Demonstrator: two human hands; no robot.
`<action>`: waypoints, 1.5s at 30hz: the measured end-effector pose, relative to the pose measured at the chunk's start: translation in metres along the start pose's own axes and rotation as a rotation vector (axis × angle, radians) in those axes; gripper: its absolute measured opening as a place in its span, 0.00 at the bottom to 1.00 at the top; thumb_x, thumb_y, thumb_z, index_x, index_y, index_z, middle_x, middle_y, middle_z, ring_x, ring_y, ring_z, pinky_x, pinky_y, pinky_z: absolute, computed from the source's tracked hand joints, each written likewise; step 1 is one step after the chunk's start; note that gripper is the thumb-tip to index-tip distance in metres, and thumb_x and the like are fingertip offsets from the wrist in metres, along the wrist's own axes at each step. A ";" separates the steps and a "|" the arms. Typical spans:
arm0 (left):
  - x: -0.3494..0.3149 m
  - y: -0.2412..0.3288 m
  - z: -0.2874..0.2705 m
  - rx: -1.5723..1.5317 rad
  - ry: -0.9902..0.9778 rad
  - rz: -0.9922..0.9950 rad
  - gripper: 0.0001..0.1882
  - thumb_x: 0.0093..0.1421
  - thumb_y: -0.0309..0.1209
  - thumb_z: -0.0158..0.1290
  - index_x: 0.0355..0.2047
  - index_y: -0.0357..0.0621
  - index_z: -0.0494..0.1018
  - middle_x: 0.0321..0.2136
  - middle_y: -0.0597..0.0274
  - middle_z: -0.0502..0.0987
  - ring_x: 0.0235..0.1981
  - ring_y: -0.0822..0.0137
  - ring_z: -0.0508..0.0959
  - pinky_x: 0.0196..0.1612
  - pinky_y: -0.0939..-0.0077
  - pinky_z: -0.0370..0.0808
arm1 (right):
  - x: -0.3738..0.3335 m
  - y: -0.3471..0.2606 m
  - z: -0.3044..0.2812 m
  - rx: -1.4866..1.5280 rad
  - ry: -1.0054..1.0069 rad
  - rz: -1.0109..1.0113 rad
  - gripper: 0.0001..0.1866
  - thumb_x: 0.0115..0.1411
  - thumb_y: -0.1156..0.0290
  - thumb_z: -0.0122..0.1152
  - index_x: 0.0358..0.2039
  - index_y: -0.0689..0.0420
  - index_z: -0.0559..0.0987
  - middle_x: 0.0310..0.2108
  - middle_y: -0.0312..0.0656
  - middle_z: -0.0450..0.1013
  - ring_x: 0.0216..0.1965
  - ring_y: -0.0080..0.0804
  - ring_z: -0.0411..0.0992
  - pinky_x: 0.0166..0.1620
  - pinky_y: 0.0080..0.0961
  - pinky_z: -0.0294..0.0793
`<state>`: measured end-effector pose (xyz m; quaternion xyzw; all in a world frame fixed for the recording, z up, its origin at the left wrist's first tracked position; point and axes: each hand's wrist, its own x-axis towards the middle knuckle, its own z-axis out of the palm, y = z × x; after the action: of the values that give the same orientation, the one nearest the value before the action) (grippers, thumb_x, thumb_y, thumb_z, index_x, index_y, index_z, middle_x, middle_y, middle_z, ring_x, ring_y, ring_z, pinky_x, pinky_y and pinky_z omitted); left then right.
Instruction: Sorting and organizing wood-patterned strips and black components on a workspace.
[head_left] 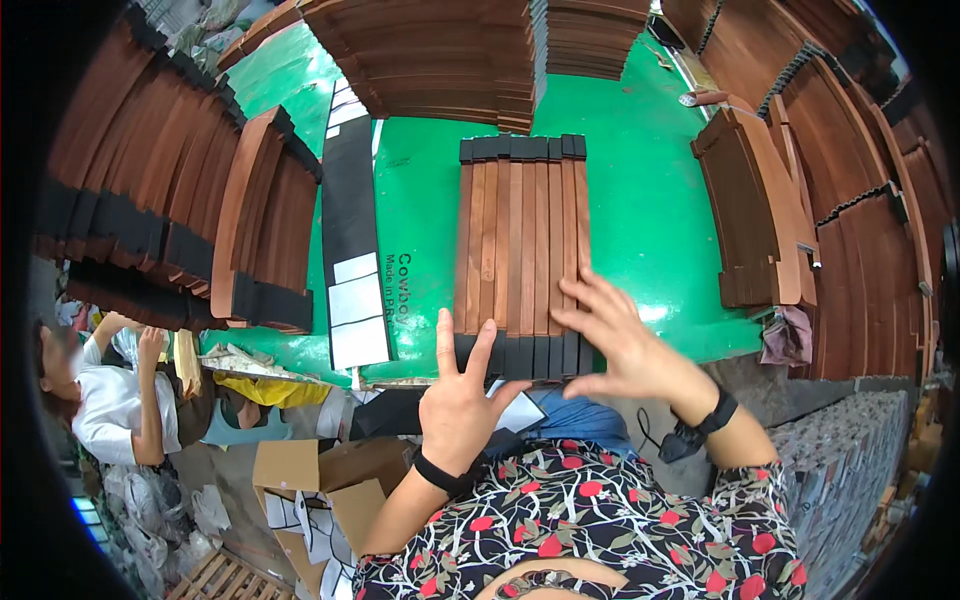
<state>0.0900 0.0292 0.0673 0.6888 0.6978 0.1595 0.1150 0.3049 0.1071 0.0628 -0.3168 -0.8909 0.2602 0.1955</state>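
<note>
Several reddish-brown wooden slats (515, 240) with black-covered ends lie side by side on the green tabletop (640, 200) in front of me. Their near black ends are partly hidden behind my fingers. My left hand (457, 412) hovers at the near left corner of the row, two fingers stretched out and nothing in its grasp. Along the near right side, my right hand (625, 350) has its fingers spread, with the fingertips at the outermost slat; whether they press on it I cannot tell.
Stacked slats stand at left (265, 220), right (752, 210) and far side (430, 60). A black strip with white patches (350, 210) lies left of the row. An open cardboard box (285, 465) is below left. Another person (125, 410) works at far left.
</note>
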 end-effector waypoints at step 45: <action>-0.006 0.006 0.011 -0.064 0.135 0.018 0.34 0.40 0.35 0.65 0.49 0.46 0.66 0.57 0.47 0.56 0.41 0.50 0.74 0.37 0.66 0.75 | -0.013 -0.008 0.049 -0.102 0.245 -0.030 0.38 0.45 0.56 0.63 0.54 0.61 0.63 0.57 0.46 0.57 0.62 0.49 0.47 0.59 0.41 0.55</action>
<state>0.0998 0.0235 0.0585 0.6788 0.6922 0.2289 0.0879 0.2852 0.0763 0.0262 -0.3424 -0.8770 0.1709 0.2904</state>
